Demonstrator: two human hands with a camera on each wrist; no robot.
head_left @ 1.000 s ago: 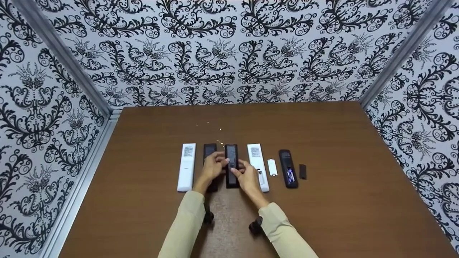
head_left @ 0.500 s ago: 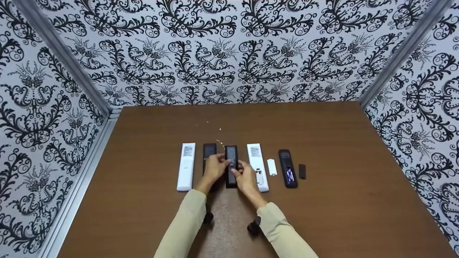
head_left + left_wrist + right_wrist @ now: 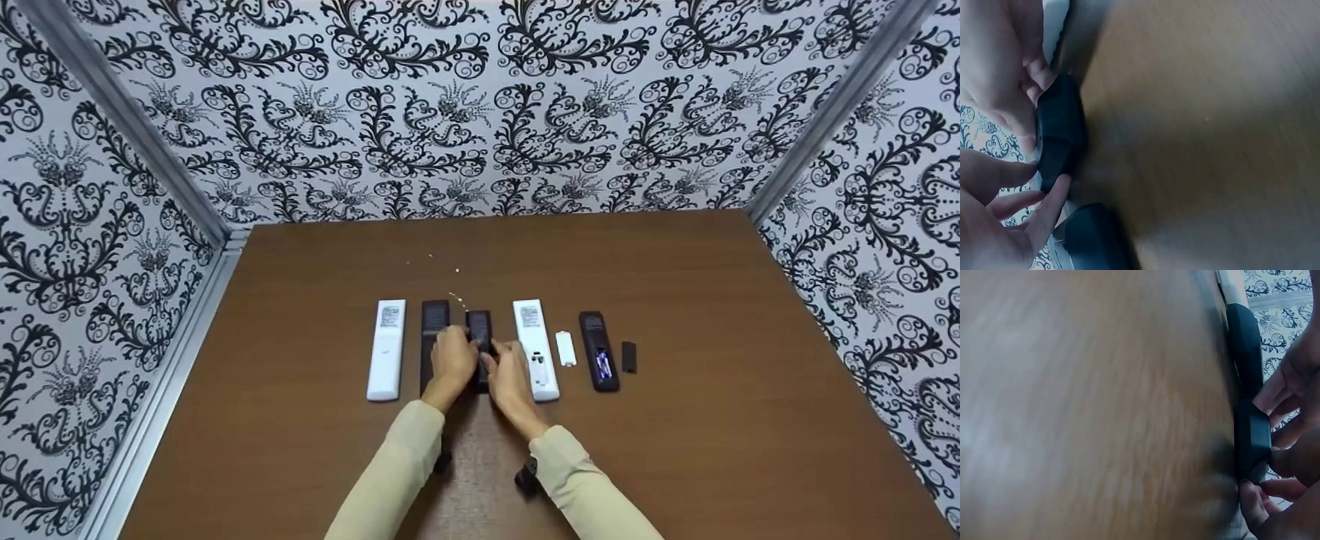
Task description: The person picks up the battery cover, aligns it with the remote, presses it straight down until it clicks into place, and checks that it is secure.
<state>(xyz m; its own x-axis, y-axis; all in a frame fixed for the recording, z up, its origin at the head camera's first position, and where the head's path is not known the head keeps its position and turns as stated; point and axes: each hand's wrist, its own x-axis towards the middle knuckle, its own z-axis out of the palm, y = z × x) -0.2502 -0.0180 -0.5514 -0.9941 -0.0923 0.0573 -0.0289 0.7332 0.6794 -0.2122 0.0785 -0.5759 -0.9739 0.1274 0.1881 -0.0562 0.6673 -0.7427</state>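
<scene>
A black remote control (image 3: pixel 478 324) lies back side up on the table, between my two hands. My left hand (image 3: pixel 454 360) holds its left edge, the fingers bent over it, and covers much of the middle. From the right, my right hand (image 3: pixel 511 379) grips the other side with thumb and fingers. In the left wrist view, fingertips of both hands press on the black remote (image 3: pixel 1061 129) near its raised back. The right wrist view shows the right thumb and fingers at the lower corner of the remote (image 3: pixel 1252 441). The middle of its back is hidden.
To the left lie another dark remote (image 3: pixel 434 315) and a white remote (image 3: pixel 386 352). On the right are a white remote (image 3: pixel 531 326) with its battery bay uncovered, a white battery cover (image 3: pixel 565 349), a black remote (image 3: pixel 592 326) with batteries showing, and a small black cover (image 3: pixel 628 358).
My left hand has turned and bent further over the black remote, hiding more of its back. The right hand stays at its side, shifted slightly left.
</scene>
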